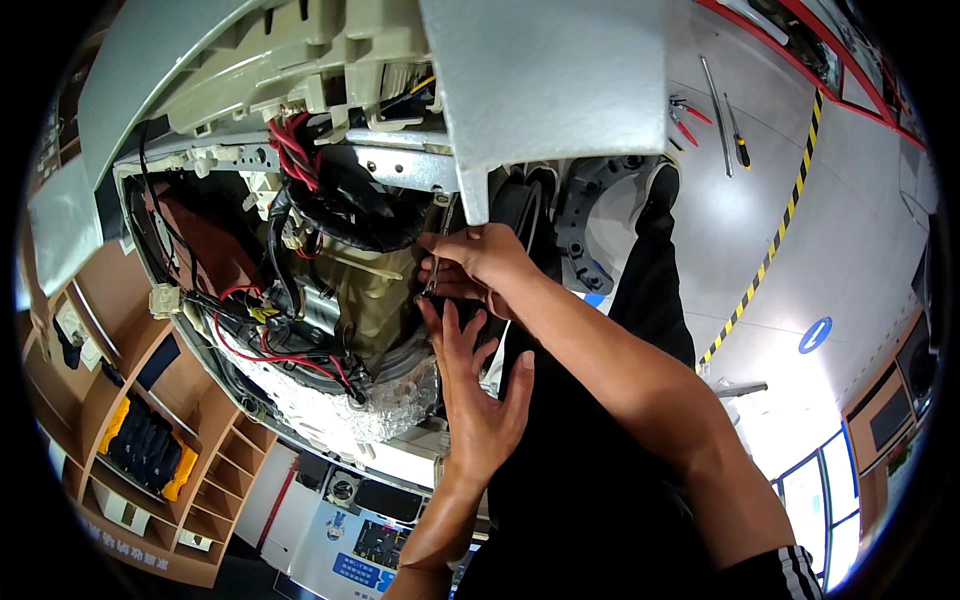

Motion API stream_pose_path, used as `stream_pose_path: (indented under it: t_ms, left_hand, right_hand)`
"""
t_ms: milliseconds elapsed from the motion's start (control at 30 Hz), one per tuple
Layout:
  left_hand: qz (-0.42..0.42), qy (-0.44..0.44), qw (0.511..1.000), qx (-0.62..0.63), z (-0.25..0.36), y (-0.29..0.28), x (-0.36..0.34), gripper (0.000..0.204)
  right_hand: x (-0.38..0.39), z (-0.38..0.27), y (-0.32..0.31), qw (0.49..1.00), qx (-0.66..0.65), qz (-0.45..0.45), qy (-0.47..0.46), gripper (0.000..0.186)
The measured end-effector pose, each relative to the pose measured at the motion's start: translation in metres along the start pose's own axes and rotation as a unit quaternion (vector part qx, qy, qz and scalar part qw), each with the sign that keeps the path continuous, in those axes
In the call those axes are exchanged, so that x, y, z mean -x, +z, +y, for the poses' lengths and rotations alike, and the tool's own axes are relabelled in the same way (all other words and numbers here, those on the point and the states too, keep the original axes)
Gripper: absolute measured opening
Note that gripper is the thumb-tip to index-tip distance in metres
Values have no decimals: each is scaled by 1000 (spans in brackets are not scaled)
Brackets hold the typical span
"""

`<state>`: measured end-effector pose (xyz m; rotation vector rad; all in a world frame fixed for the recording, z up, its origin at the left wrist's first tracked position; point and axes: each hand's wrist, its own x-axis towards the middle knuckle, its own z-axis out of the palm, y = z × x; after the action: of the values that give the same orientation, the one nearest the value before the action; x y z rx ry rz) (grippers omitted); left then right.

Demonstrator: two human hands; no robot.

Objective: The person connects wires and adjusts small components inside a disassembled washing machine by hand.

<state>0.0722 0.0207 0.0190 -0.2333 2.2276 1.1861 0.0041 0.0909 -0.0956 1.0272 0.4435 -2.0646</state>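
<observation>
An opened appliance [400, 170] exposes red and black wiring [355, 220], pale plastic mouldings, a khaki inner panel [355, 285] and crinkled silver foil [370, 410]. My right hand [485, 262] reaches across to its inner right edge, fingers curled round a slim metal tool [436, 258], probably a wrench or driver. Just below, my left hand [470, 390] is raised with fingers apart, the fingertips touching or very near the tool's lower end and the rim. What those fingertips touch is too small to make out.
Red-handled pliers [685, 125], a long metal bar [716, 115] and a screwdriver [740, 140] lie on the floor [780, 250] beside yellow-black tape [760, 280]. A dark bracket [580, 220] is near my feet. Wooden shelves [200, 440] stand at left, where another person's arm [38, 300] shows.
</observation>
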Motion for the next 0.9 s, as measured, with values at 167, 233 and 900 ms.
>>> stream_pose_path:
  t_ms: [167,233,900]
  left_hand:
    - [2,1,1000,13,2,1,-1,76]
    - [3,18,1000,9,5,1,-1,76]
    - [6,20,1000,4,4,-3,-9,76]
  right_hand:
    - [-1,1,1,1000,-22,12,14,22]
    - [-1,-1,2,998,-63,-24,19,23]
    - [-4,-1,-4,996,60,36,-50,25]
